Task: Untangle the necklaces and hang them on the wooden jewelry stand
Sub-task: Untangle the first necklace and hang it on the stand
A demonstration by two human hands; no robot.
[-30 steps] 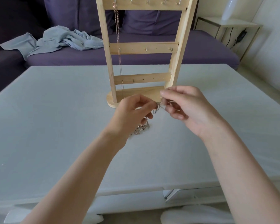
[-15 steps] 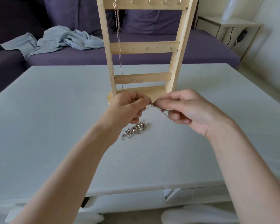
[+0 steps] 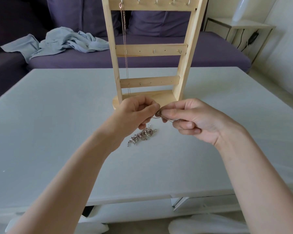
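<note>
Silver chain [image 3: 166, 118] thin, limp, snags | left hand [image 3: 135, 115] + right hand [image 3: 193, 119] both pinching it | hold near knot, pull gently

Two bare forearms reached forward from the bottom corners of the frame and converged at centre, the hands meeting almost fingertip to fingertip. The left hand [image 3: 135, 115] was turned knuckles-up, its fingers curled under and thumb and forefinger pinched together at the tip. The right hand [image 3: 191, 120] faced palm-inward, thumb pressed against the forefinger in a matching pinch while the remaining fingers curled loosely beneath.
</note>
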